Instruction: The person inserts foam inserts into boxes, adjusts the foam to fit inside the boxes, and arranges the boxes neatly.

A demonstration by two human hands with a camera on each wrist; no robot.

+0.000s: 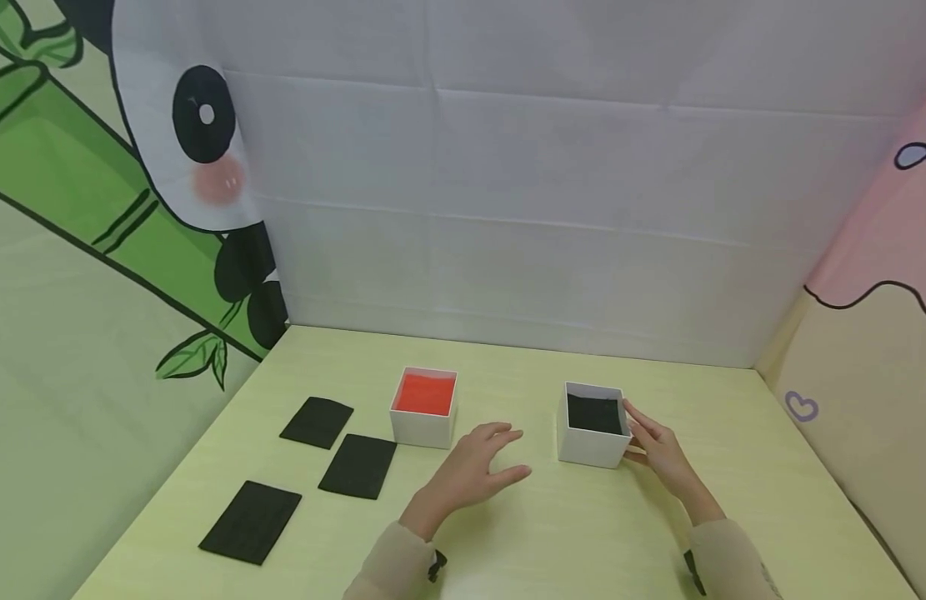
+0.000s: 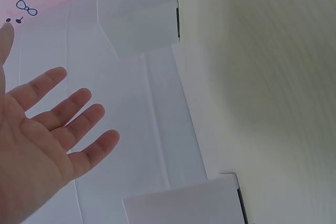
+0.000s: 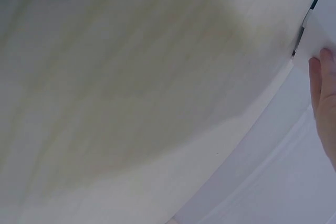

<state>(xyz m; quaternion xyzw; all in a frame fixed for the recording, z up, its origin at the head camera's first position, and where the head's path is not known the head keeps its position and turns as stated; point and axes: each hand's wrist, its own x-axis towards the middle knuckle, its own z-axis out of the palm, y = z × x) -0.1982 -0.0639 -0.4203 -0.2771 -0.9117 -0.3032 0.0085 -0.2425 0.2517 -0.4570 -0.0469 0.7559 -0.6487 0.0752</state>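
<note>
On the right of the table stands a white open-topped box (image 1: pixel 592 447) with a black sheet (image 1: pixel 593 413) inside. My right hand (image 1: pixel 661 457) touches the outside of its right wall, fingers extended; the right wrist view catches those fingers (image 3: pixel 326 77) against the white wall. Between the two boxes, my left hand (image 1: pixel 470 471) hovers over the table with nothing in it, its fingers (image 2: pixel 86 153) spread in the left wrist view. Just beyond it, a second white box (image 1: pixel 421 431) holds a red-orange sheet (image 1: pixel 427 394).
Three black square sheets lie flat at the left: a far one (image 1: pixel 317 422), one (image 1: pixel 357 467) by the red-filled box and a near one (image 1: pixel 251 522). A white cloth backdrop (image 1: pixel 508 208) rises behind the pale yellow table (image 1: pixel 538 550), with printed cloth at both sides.
</note>
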